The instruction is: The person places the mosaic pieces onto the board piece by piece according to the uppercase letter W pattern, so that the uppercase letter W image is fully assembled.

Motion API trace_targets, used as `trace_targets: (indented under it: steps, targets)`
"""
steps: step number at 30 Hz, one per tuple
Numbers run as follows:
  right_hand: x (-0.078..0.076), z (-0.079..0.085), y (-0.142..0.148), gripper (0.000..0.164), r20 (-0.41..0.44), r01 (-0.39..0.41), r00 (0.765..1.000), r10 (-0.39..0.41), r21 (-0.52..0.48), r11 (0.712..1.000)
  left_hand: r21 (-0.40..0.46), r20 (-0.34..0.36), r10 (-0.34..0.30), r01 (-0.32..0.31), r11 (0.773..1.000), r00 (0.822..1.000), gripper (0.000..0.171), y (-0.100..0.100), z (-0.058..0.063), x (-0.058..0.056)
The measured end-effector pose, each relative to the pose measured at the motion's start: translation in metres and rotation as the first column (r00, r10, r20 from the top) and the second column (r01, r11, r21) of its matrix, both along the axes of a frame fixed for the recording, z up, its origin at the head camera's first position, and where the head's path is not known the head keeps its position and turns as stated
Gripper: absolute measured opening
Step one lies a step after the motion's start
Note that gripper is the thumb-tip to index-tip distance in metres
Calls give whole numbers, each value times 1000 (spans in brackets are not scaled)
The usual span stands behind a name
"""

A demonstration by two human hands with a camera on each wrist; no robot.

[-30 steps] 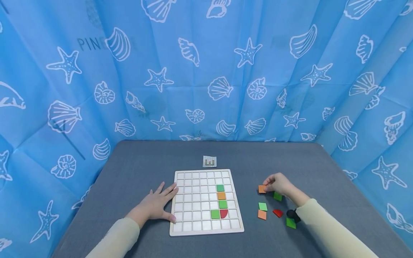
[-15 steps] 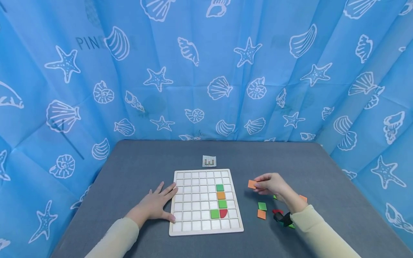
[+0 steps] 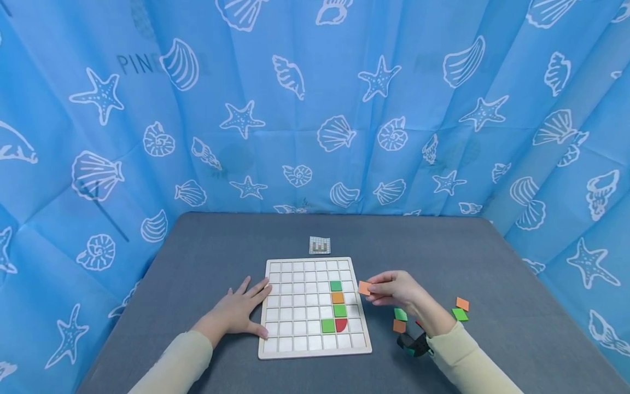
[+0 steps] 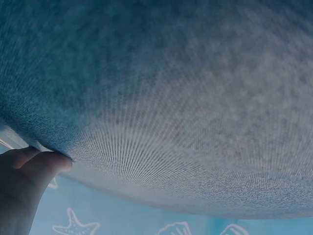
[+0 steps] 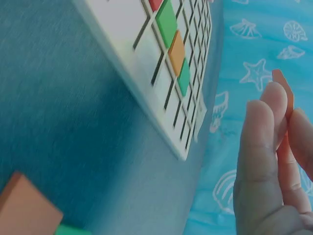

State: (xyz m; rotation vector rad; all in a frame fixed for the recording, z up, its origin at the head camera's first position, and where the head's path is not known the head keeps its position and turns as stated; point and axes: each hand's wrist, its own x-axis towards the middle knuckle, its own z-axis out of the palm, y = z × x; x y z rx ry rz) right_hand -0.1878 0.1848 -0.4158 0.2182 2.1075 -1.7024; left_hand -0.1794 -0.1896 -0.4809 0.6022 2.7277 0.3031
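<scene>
A white gridded board point(image 3: 300, 314) lies on the grey table, with green, orange and red tiles set in its right-hand cells. My left hand point(image 3: 238, 313) rests at the board's left edge, fingers spread, fingertips and thumb on the rim. Just off the right edge, my right hand point(image 3: 398, 290) pinches an orange square tile point(image 3: 364, 288) between thumb and fingers, above the table. The right wrist view shows that orange tile point(image 5: 283, 93) edge-on in the fingers. Only part of the left hand point(image 4: 29, 176) appears in the left wrist view.
Loose tiles lie right of the board: a green one point(image 3: 401, 314), an orange one point(image 3: 399, 326), another orange one point(image 3: 462, 303) and another green one point(image 3: 460, 314). A red piece is partly hidden by the right wrist. Behind the board lies a small patterned card point(image 3: 320, 245).
My right hand has lifted the orange tile from the table and carried it left to the board's edge. My left hand has stayed in place.
</scene>
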Motion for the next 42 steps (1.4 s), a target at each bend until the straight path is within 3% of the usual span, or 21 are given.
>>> trace_targets:
  steps: [11,14,21,26,34,42]
  targets:
    - [8,-2,-17,19,-18,-73,997,72,-16,997,2,-11,0,0,1000,1000,109,0,0,0]
    - [12,-2,-22,18,-40,-84,996,85,21,996,4,-10,-1,1,1000,1000,109,0,-1,0]
    - [18,-6,-38,15,-63,-25,997,35,148,989,-1,-10,3,-3,1000,1000,109,0,-1,0]
    - [22,-13,-47,9,-80,-69,993,86,197,978,0,0,4,-4,1000,1000,110,-1,0,0]
    - [29,-25,-59,11,-139,-180,970,201,151,972,-2,-9,-12,12,1000,1000,110,0,2,1]
    - [34,-35,-73,8,-172,-194,960,221,163,968,-3,-6,3,-3,1000,1000,109,0,3,3]
